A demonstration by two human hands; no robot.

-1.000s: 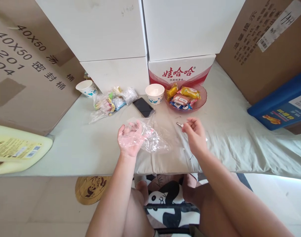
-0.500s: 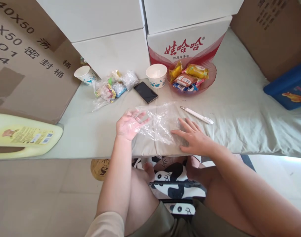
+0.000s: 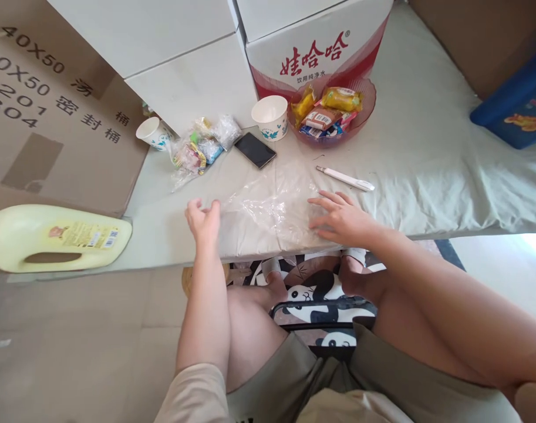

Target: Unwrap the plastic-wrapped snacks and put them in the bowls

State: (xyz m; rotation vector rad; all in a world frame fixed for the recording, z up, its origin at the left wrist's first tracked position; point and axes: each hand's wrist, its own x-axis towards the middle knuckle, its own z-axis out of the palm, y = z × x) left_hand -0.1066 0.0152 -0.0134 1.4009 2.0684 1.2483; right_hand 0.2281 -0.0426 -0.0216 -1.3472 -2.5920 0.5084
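A crumpled clear plastic bag (image 3: 268, 211) lies spread on the cloth in front of me. To its left, my left hand (image 3: 203, 222) is off the bag, thumb and fingers apart and nothing in them. My right hand (image 3: 340, 217) rests at the bag's right edge with its fingers spread. Just beyond the right fingers lies a white pen-like tool (image 3: 344, 178) with a metal tip. A dark phone (image 3: 255, 150) lies flat behind the bag.
A paper bowl (image 3: 270, 119) and a pink bowl (image 3: 364, 111) of wrapped snacks stand at the back. Crumpled wrappers (image 3: 197, 150) lie beside a tipped paper cup (image 3: 154, 134). A yellow jug (image 3: 74, 238) lies on its side at left; a blue container (image 3: 514, 100) is at right.
My left hand has let go of the plastic bag and moved left. The bag has settled flatter on the cloth. My right hand stays at its right edge. The view has shifted.
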